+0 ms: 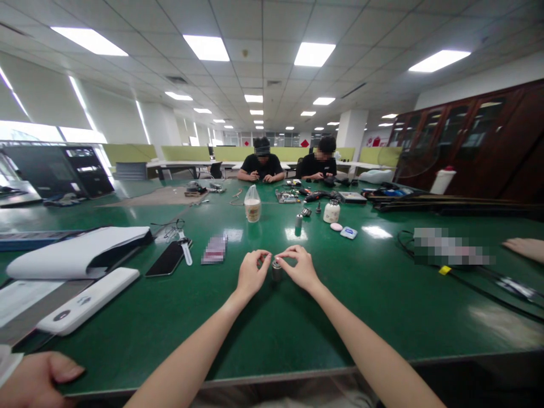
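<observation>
A small grey metal cylinder [276,274] stands upright on the green table between my hands. My right hand [302,270] is closed in a pinch at its top rim, thumb and forefinger touching it. My left hand [251,273] is just left of the cylinder with its thumb and forefinger brought together. A hint of something reddish shows between those fingers, too small to name. A second, similar metal cylinder [298,222] stands upright farther off.
Beyond are a bagged cup [252,208], a white jar [331,212] and a blue-white packet [348,233]. A phone [165,259] and white device [89,300] lie left, cables [476,289] right. Other people's hands [38,377] rest at both sides; two people sit opposite.
</observation>
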The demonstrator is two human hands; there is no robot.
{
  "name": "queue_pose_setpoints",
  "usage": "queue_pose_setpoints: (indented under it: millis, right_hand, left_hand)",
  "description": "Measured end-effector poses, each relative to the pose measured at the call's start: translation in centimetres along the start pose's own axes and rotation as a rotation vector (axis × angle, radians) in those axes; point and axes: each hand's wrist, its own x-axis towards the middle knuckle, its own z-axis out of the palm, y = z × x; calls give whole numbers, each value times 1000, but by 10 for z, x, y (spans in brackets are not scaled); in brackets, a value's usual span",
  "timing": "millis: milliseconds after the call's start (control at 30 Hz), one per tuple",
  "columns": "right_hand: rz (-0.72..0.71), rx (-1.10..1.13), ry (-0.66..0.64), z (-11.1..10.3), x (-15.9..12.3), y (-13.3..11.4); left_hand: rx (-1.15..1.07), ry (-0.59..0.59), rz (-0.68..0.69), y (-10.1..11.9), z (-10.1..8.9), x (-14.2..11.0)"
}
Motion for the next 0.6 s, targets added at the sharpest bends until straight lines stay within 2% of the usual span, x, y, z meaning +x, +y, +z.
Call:
queue_pose_setpoints:
  millis: [167, 367, 600]
  right_hand:
    - [120, -108, 75, -2, 6, 23]
    - [314, -294, -118, -1, 1, 55]
    - [291, -289, -135, 0, 2, 58]
  left_hand:
    - [34, 35, -18, 0, -1, 0]
    - [24, 19, -9, 2, -2, -1]
    - [15, 3, -3, 4, -3, -2]
